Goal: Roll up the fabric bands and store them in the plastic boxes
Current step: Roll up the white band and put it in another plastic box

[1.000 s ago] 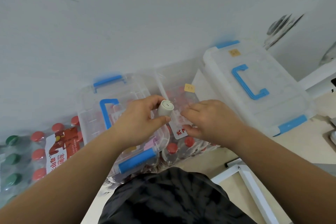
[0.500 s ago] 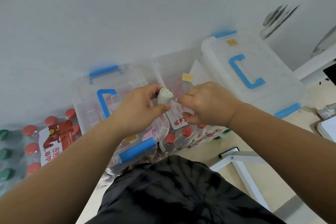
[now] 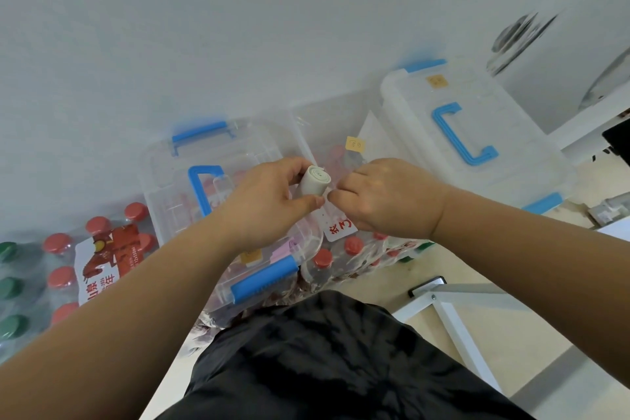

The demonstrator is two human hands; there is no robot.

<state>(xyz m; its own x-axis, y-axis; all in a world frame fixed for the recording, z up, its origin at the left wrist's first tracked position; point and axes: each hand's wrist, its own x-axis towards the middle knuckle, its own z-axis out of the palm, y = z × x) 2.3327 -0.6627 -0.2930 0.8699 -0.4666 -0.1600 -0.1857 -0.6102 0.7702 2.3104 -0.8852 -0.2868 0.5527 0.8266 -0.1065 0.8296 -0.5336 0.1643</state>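
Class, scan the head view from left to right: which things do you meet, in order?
In order: green-capped bottles → red-capped bottles → left hand → rolled fabric band → right hand → lidded plastic box.

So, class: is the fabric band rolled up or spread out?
Rolled up: the fabric band is a cylinder in the left hand, spiral layers showing at its end.

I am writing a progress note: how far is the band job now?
Done: the band roll looks wound tight. In hand: the left hand grips it, the right hand pinches its lower edge. Left: storing it; it is not yet inside a box.
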